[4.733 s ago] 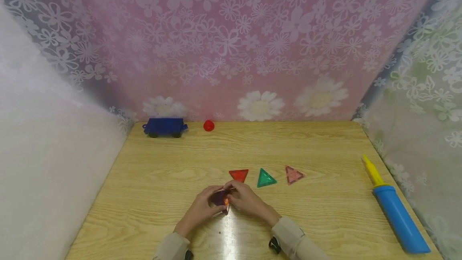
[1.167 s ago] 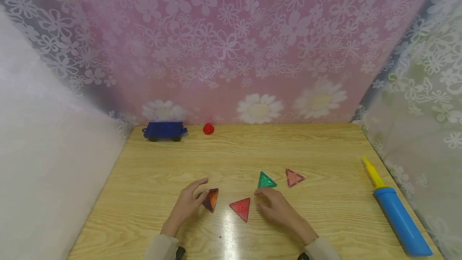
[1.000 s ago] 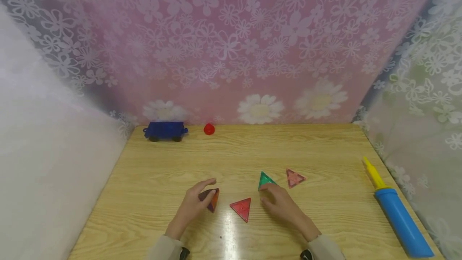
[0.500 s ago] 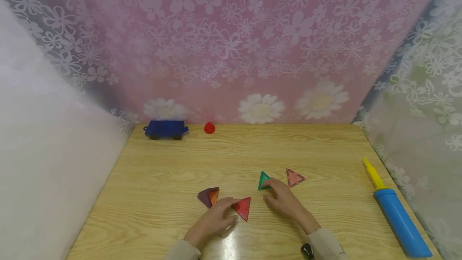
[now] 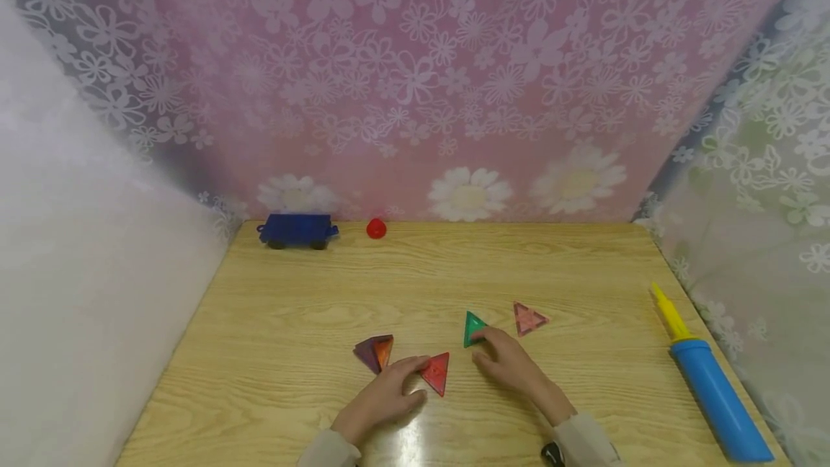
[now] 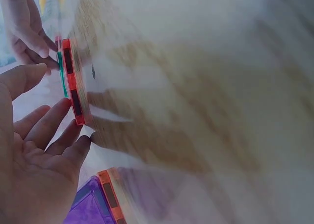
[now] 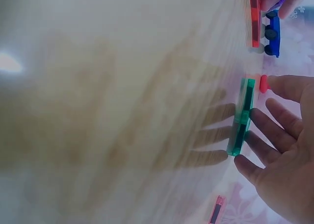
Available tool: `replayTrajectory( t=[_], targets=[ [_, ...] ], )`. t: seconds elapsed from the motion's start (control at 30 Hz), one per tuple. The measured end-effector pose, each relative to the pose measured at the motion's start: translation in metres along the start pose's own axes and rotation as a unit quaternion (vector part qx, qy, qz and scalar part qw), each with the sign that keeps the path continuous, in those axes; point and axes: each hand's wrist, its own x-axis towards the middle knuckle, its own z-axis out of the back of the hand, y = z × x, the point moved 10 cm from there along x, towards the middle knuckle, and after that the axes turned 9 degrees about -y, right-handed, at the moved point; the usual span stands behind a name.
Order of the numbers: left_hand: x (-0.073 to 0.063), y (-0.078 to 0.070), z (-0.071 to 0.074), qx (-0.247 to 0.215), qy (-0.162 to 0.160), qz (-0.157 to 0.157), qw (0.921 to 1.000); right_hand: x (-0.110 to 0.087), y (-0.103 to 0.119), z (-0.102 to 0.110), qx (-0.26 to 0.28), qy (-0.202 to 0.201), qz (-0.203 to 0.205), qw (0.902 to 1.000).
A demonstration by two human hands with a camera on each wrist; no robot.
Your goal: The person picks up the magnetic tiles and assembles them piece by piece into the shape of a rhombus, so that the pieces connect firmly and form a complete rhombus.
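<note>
Fingertips of my left hand (image 5: 379,398) rest on a red triangular magnetic tile (image 5: 438,375) lying flat on the table; the left wrist view shows those fingers loosely extended against it. Further right, my right hand (image 5: 512,362) touches a green triangular magnetic tile (image 5: 472,326) with its fingertips, and its thumb stays apart from the tile. Just beyond the left hand lie a purple tile (image 5: 367,354) and an orange triangular tile (image 5: 384,350), overlapping. A pale pink triangular tile (image 5: 529,318) lies right of the green one, untouched.
At the table's back edge stand a blue toy wagon (image 5: 297,230) and a small red piece (image 5: 376,228). A blue pump with a yellow nozzle (image 5: 720,395) lies along the right edge. Patterned cloth walls (image 5: 415,92) enclose the back and sides.
Earlier both hands held the purple and orange tiles together; these now lie on the table. The red tile came nearer, the left hand moved onto it, and the right hand shifted the green tile slightly.
</note>
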Motion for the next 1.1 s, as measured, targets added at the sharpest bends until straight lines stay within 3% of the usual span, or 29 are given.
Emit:
replayTrajectory(
  t=[0.17, 0.43, 0.63, 0.73, 1.0, 1.1],
  targets=[
    [-0.001, 0.0, 0.0, -0.005, 0.003, -0.006, 1.0, -0.013, -0.001, -0.001, 0.014, 0.023, -0.03, 0.9992],
    [0.0, -0.001, -0.001, -0.016, 0.003, -0.008, 0.9998, -0.028, 0.008, -0.001, 0.013, 0.023, -0.002, 0.9996],
    [0.01, 0.001, 0.003, 0.004, -0.002, 0.022, 0.9998, -0.014, 0.002, 0.004, 0.009, 0.001, -0.012, 0.9999],
    [0.015, 0.002, 0.0, 0.007, -0.001, 0.041, 0.9992, -0.006, -0.007, 0.002, -0.009, 0.01, -0.019, 0.9997],
    [0.022, 0.003, -0.009, 0.024, 0.004, 0.023, 0.9994, 0.0, -0.02, -0.01, -0.03, 0.054, -0.032, 0.9976],
    [0.023, 0.005, -0.011, 0.021, 0.001, 0.032, 0.9993, 0.0, -0.021, -0.012, -0.031, 0.057, -0.028, 0.9975]
  ],
)
